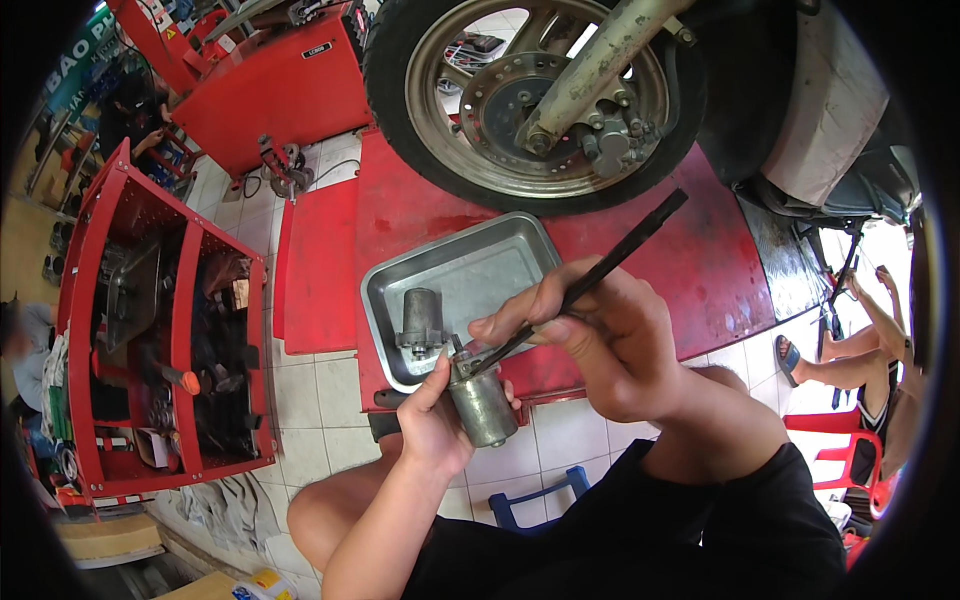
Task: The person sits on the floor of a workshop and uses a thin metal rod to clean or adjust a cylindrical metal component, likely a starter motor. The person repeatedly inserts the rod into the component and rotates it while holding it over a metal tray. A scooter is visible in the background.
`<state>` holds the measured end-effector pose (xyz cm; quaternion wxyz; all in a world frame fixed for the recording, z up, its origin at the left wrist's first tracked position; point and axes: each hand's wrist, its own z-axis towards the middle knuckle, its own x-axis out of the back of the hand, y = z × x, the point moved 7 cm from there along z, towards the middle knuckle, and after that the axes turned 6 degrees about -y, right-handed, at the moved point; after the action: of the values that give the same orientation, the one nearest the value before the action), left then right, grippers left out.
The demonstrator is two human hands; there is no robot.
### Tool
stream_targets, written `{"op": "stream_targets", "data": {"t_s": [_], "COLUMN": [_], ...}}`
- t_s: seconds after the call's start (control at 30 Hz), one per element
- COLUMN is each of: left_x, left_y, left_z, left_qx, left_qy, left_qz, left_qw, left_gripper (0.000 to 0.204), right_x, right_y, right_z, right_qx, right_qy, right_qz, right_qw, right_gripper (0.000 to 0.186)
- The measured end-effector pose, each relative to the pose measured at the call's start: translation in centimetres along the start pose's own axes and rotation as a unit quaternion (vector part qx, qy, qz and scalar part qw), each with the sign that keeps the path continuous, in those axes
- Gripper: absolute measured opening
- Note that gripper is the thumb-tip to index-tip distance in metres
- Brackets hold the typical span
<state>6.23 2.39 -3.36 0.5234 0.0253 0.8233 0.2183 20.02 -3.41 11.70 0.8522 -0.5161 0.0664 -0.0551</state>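
In my left hand (437, 428) is a small cylindrical metal motor (486, 412), tilted, with the fingers wrapped round its body. Between the thumb and fingers of my right hand (615, 345), I grip a long slim black tool (628, 244). Its lower end touches or sits right by the motor's top; my fingers partly hide that spot. Just beyond my hands is a grey metal tray (375, 275) holding a second, similar metal motor (420, 312) towards its left side.
The tray rests on a red lift platform (640, 290) below a motorcycle's front wheel (385, 110). A red shelf cart (185, 340) stands left, a red machine (270, 110) behind it. A blue stool (540, 497) is below my arms. Another person's legs (850, 365) show at right.
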Motion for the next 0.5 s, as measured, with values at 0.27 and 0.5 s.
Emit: {"op": "stream_targets", "data": {"t_s": [0.27,0.5], "left_x": [0.02,0.06], "left_y": [-0.32,-0.25], "left_z": [-0.09,-0.19], "left_qx": [0.002,-0.01], "left_qy": [0.0,-0.007], "left_qz": [0.0,0.025], "left_qw": [1.0,1.0], "left_gripper": [0.052,0.05], "right_x": [0.11,0.0], "right_y": [0.59,0.58], "right_z": [0.0,-0.16], "right_qx": [-0.007,-0.014], "right_qy": [0.021,0.029], "right_qz": [-0.037,-0.034], "right_qw": [0.999,0.999], "right_gripper": [0.019,0.013]}}
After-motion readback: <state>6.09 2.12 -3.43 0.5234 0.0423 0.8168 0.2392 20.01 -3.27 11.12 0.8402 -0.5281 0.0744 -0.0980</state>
